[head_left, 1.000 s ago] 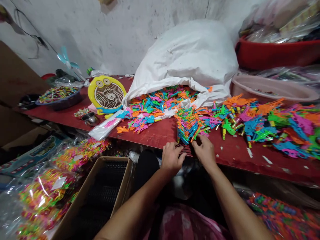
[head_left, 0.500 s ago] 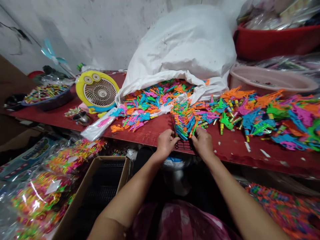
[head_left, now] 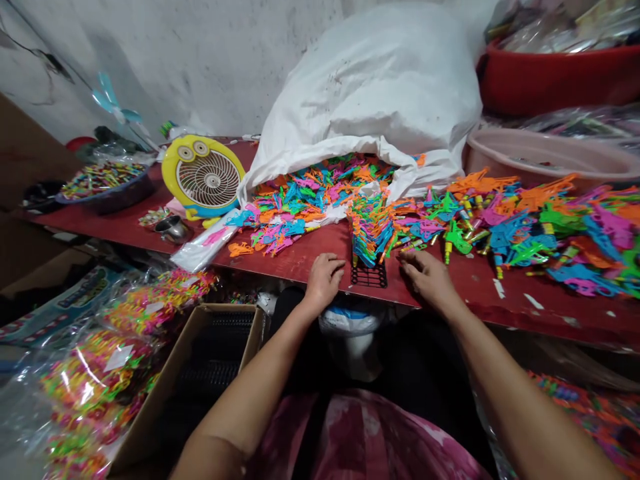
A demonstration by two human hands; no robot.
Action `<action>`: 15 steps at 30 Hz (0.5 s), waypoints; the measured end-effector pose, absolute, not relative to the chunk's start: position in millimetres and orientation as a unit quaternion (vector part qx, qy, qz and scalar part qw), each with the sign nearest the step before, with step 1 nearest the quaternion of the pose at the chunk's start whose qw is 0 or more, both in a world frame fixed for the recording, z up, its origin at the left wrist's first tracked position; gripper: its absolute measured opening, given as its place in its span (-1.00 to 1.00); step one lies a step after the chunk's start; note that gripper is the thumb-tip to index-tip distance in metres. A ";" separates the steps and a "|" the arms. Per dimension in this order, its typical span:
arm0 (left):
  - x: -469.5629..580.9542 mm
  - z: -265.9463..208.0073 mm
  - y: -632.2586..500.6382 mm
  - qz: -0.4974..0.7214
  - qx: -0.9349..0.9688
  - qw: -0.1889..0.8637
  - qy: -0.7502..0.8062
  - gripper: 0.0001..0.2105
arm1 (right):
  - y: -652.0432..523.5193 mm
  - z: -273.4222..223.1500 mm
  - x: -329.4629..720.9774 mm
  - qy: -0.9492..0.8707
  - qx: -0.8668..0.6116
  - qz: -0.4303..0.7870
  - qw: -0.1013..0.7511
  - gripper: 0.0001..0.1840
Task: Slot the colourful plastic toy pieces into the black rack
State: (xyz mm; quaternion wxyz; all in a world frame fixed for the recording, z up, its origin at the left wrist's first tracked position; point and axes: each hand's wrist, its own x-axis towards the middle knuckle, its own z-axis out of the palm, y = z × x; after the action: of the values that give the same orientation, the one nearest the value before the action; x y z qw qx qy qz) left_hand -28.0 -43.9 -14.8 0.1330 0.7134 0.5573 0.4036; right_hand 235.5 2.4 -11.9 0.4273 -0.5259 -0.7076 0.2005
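Note:
A black plastic grid rack (head_left: 369,277) lies at the table's front edge, its nearest rows bare. Small toy guns (head_left: 371,230) in orange, green, blue and pink stand packed in rows over its far part. To the left of the rack is my left hand (head_left: 324,279), fingers loosely bent and nothing seen in them. My right hand (head_left: 429,275) rests at the table on the rack's other side, fingers apart and apparently holding nothing. A loose heap of toy guns (head_left: 520,230), several with gold or yellow tips, spreads to the right of that hand.
Behind the rack, a big white sack (head_left: 380,80) spills more toy guns. A yellow fan (head_left: 203,177), a metal cup (head_left: 173,230) and a basin of small parts (head_left: 107,193) stand left. A pink basin (head_left: 550,153) is at right. Below sits a carton (head_left: 257,333) of black racks.
Both hands have drawn away from the rack, the left one leftward and the right one rightward. More of the rack's bare front grid shows. The camera view has shifted slightly.

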 end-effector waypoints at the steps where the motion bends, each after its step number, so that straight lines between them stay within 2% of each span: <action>1: -29.4 -16.1 -45.8 0.399 0.714 0.130 0.560 -0.80 | -1.8 -13.1 237.2 -0.718 -0.517 0.188 0.426 -0.72; 10: -31.2 -18.0 -43.8 0.388 0.720 0.130 0.561 -0.76 | -16.0 -9.5 226.5 -0.782 -0.471 0.136 0.385 -0.62; 15: -31.6 -16.7 -44.4 0.376 0.723 0.133 0.565 -0.78 | -15.7 -12.3 225.3 -0.795 -0.466 0.110 0.373 -0.63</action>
State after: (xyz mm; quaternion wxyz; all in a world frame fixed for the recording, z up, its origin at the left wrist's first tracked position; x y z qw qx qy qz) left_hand -31.6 -44.4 -16.7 0.1329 0.7228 0.5646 0.3757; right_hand 225.3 -15.7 -12.3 0.3728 -0.4660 -0.7949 0.1097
